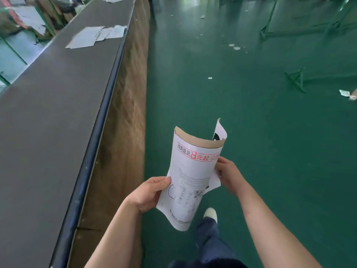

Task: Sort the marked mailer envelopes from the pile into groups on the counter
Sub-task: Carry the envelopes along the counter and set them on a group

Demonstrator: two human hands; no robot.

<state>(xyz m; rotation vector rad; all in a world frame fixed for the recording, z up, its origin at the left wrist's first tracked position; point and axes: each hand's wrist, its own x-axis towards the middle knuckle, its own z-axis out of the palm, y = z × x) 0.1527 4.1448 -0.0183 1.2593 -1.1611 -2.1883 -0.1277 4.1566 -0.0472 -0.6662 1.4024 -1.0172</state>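
Plainly, red "8元起" on mailer envelope (190, 176)

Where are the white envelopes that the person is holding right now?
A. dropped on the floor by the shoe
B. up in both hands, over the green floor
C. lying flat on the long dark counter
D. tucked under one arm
B: the left hand grips the near edge of the curled mailer envelopes and the right hand pinches the other side, with the green floor behind them, beside the counter.
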